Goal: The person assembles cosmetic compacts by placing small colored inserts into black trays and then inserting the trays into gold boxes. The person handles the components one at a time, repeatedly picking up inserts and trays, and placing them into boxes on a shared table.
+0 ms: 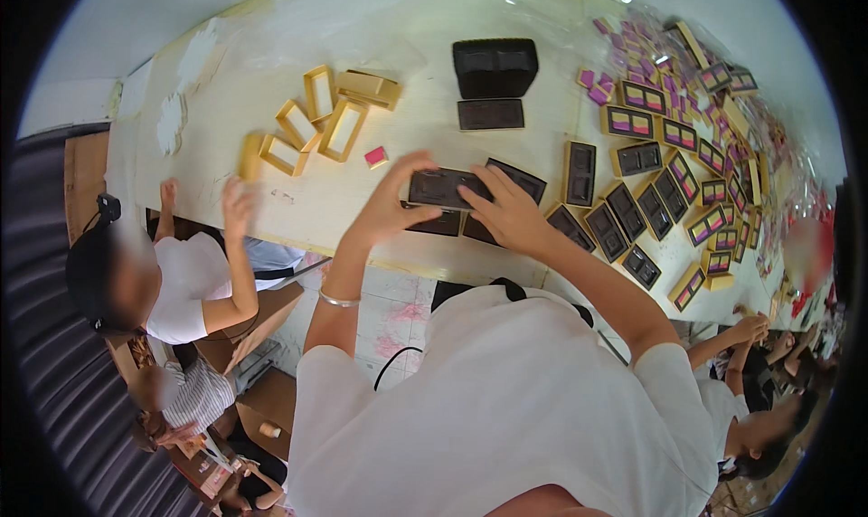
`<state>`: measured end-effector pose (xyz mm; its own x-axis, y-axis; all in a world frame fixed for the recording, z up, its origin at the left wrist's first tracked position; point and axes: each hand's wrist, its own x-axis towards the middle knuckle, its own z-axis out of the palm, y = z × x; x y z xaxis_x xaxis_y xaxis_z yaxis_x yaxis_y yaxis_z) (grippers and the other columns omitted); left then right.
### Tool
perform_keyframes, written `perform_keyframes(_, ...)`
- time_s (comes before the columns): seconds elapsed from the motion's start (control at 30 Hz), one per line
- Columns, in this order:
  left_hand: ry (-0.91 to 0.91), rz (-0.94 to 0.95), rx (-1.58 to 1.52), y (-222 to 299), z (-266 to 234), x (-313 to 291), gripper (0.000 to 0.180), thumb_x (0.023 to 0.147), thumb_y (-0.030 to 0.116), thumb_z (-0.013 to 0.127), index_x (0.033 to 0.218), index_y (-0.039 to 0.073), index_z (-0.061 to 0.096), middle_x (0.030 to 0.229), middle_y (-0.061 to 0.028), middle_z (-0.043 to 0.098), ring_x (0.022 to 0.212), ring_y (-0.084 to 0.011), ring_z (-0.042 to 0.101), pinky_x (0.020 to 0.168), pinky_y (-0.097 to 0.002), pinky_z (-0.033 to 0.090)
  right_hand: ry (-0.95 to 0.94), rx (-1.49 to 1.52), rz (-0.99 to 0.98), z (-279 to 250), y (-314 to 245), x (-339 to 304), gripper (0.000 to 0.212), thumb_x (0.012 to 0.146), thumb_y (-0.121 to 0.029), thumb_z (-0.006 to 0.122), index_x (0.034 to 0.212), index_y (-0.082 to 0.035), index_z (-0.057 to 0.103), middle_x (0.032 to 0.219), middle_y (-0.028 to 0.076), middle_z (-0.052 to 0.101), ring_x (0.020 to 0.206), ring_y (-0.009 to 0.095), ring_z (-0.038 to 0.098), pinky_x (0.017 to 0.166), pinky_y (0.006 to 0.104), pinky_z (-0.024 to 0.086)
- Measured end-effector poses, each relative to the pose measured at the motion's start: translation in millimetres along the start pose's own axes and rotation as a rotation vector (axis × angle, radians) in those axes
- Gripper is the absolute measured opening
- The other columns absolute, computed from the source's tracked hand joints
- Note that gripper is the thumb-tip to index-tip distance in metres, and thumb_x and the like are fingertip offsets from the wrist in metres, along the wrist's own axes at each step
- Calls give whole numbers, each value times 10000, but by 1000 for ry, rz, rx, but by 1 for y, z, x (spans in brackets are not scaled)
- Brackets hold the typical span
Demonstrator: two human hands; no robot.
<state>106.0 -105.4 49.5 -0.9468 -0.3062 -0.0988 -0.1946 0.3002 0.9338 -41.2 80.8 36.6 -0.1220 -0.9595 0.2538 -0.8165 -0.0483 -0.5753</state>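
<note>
My left hand (391, 202) and my right hand (508, 213) both grip a dark brown two-compartment tray (441, 189), held just above the pale table (271, 37). The left fingers hook over its left end and top edge; the right fingers lie on its right end. Under and beside it rest more dark trays (517, 179), one partly hidden below the held tray. A small pink block (376, 157) lies on the table just left of my left hand.
A stack of black trays (495, 65) and a single dark tray (490, 114) sit farther back. Several gold box sleeves (316, 119) lie at the left. Empty dark trays (624, 211), pink-filled ones (629, 122) and loose pink pieces (633, 51) spread right. Another person's hand (238, 206) rests at the table's left edge.
</note>
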Motion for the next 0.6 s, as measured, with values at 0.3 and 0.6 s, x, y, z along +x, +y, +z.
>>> perform_keyframes(0.3,445,109,823,-48,-78,71,617,697,64,686,1263,146,456,1347,-146,358,1244,-332,337,1027,-438,296,-217,-414,73,64,58,46,406,725,-58,572,1124,-41,502,1231,222,432,1184,361,396,979,479,325)
perform_keyframes(0.6,233,165,987,-43,-100,103,244,699,70,665,921,97,568,864,-12,563,939,-209,530,1016,-528,249,216,-585,119,-51,103,104,134,745,-99,598,874,-63,599,937,70,554,946,233,527,887,373,365)
